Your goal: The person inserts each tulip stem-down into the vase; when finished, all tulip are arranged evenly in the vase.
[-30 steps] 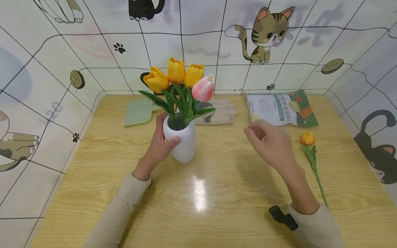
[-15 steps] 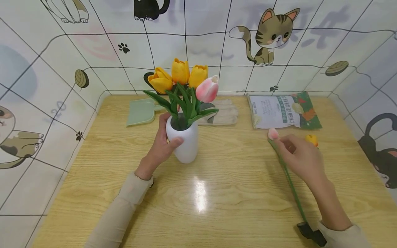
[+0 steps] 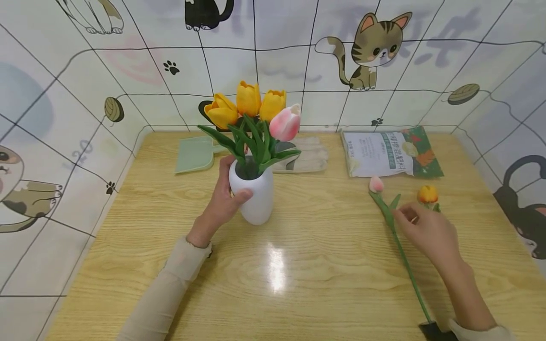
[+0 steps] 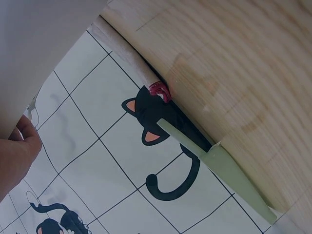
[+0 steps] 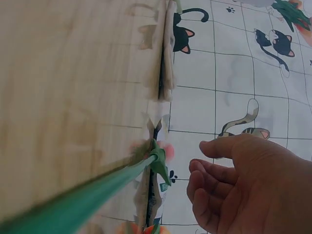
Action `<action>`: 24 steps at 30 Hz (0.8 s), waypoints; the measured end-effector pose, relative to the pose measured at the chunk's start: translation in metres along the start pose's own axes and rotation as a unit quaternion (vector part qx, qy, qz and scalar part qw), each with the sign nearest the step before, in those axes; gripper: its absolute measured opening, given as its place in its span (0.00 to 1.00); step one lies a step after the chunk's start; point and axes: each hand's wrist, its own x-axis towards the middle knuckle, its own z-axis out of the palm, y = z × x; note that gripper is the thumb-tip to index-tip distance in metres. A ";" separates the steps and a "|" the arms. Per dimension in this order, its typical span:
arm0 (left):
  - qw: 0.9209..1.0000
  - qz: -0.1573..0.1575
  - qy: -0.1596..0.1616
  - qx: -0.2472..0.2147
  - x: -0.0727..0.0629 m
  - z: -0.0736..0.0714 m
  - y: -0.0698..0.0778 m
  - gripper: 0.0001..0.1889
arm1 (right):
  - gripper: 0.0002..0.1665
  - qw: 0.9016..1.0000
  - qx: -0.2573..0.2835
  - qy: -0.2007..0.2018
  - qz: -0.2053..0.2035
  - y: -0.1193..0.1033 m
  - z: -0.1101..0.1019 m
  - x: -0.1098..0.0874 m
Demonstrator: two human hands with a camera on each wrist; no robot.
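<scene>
My left hand (image 3: 223, 192) grips a white vase (image 3: 256, 201) by its left side, thumb across the front. The vase leans a little and holds several artificial tulips, yellow ones (image 3: 249, 99) and a pink one (image 3: 286, 123). In the left wrist view the vase (image 4: 39, 44) fills the upper left corner. Another pink tulip (image 3: 376, 184) lies on the table at the right, its stem running toward the front. My right hand (image 3: 428, 232) is just beside its leaves; in the right wrist view, the loosely curled fingers (image 5: 209, 180) hold nothing, apart from the green stem (image 5: 97, 192).
An orange tulip (image 3: 428, 194) lies partly hidden behind my right hand. Along the back are a green dustpan-like scoop (image 3: 194, 154), pale gloves (image 3: 309, 154) and a printed bag (image 3: 379, 154). A cat-patterned cloth (image 3: 281, 61) rises behind the wooden table (image 3: 315, 265).
The right hand has moved right and toward the front, then come away from the pink tulip, which now lies on the table. The left hand stays on the vase.
</scene>
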 end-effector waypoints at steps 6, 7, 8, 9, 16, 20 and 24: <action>1.000 -0.002 -0.002 -0.003 0.000 0.000 -0.001 0.54 | 0.31 0.997 -0.003 -0.071 0.026 0.016 0.001 0.000; 1.000 -0.001 -0.002 -0.003 0.000 0.000 -0.001 0.54 | 0.32 0.996 -0.003 -0.082 0.029 0.018 0.001 0.000; 1.000 -0.001 -0.002 -0.003 0.000 0.001 -0.001 0.54 | 0.33 0.995 -0.001 -0.094 0.031 0.020 0.001 0.000; 1.000 -0.001 -0.003 -0.003 0.000 0.001 0.000 0.54 | 0.33 0.994 0.001 -0.103 0.032 0.022 0.002 0.001; 1.000 -0.003 -0.002 -0.003 0.000 0.001 0.001 0.56 | 0.38 0.990 0.009 -0.137 0.038 0.027 0.008 0.005; 1.000 -0.006 -0.003 -0.001 0.000 0.001 0.001 0.57 | 0.39 0.988 0.010 -0.147 0.043 0.026 0.010 0.006; 1.000 -0.008 -0.001 0.004 0.000 0.001 0.002 0.57 | 0.36 0.988 0.013 -0.147 0.036 0.022 0.013 0.009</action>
